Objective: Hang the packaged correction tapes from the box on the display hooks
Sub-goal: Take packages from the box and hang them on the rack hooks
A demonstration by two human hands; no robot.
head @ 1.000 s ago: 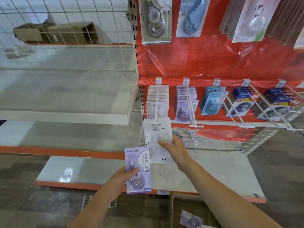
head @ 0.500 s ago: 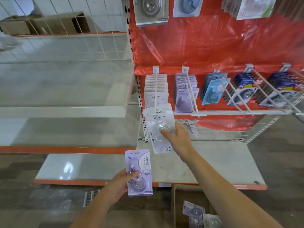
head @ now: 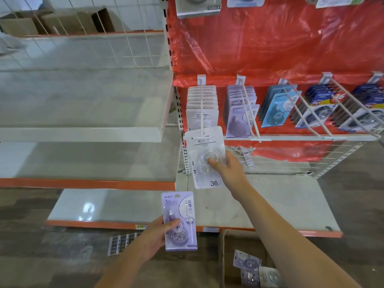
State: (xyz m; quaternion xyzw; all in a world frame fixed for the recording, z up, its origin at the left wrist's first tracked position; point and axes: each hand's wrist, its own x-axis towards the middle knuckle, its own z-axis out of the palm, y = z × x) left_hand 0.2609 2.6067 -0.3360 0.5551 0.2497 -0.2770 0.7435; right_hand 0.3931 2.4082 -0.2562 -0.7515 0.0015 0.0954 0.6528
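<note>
At the bottom right, nearest the camera, an open cardboard box (head: 223, 258) sat on the floor with a few packaged correction tapes (head: 249, 265) lying inside. Just left of it and a little farther out, the left hand (head: 154, 235) gripped a purple correction tape pack (head: 179, 221), thumb curled over the blister front and fingers behind, holding it upright in front of the orange front edge of the bottom shelf (head: 280, 200). Beyond that, the right hand (head: 230, 169) reached out over the shelf and held a white correction tape pack (head: 204, 146), thumb pressed on the clear blister and fingers behind the card. The card's top sat at the tip of the leftmost display hook (head: 201, 109); whether the hook had passed through its hole could not be told. Farther back on that hook hung a row of matching white packs (head: 201, 100). The next hook to the right carried purple packs (head: 239, 109), then came blue packs (head: 276, 107) and dark blue ones (head: 320, 104) toward the right edge. Behind them all stretched a red plastic-covered back panel (head: 270, 44). To the left stood a pale shelf (head: 83, 100) with cardboard boxes (head: 62, 19) at the far top left corner.
</note>
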